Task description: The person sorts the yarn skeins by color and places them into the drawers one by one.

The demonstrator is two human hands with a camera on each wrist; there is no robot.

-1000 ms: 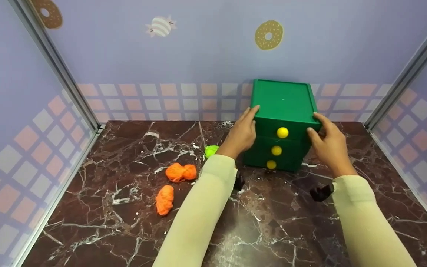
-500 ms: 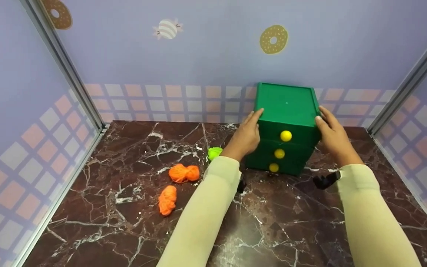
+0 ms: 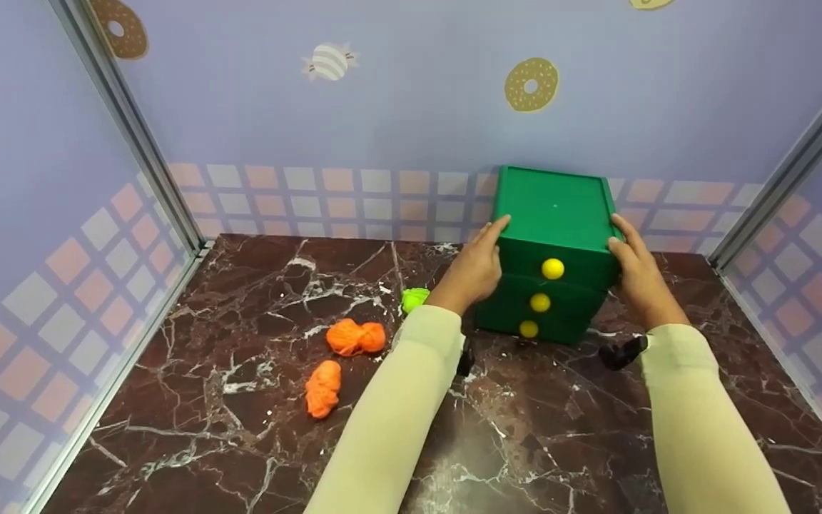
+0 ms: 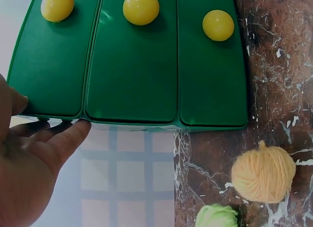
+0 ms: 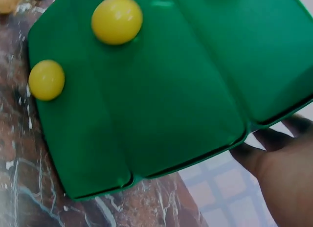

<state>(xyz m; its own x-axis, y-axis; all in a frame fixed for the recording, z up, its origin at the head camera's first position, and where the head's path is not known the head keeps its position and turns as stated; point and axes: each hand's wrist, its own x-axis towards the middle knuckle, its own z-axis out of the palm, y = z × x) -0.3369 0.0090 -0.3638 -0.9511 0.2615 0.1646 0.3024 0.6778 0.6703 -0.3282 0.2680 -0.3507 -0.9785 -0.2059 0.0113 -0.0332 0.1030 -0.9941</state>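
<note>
A green three-drawer cabinet (image 3: 554, 214) with round yellow knobs stands on the marbled table by the back wall. My left hand (image 3: 472, 271) holds its left side near the top, the thumb at the front edge and fingers along the side in the left wrist view. On the opposite side my right hand (image 3: 643, 278) grips the upper right front corner, thumb at the front edge. In the right wrist view its fingertips (image 5: 247, 151) go behind the side edge. All the drawers (image 4: 132, 70) look closed.
Two orange yarn bundles (image 3: 355, 337) lie left of my left forearm. A lime-green yarn ball (image 3: 414, 298) sits beside the left wrist. The left wrist view also shows a peach yarn ball (image 4: 264, 174). Patterned walls (image 3: 382, 107) enclose the table.
The head view has tilted slightly, shifting everything a little down and right. The right hand's thumb has shifted slightly at the cabinet's corner. The cabinet and yarn look unmoved.
</note>
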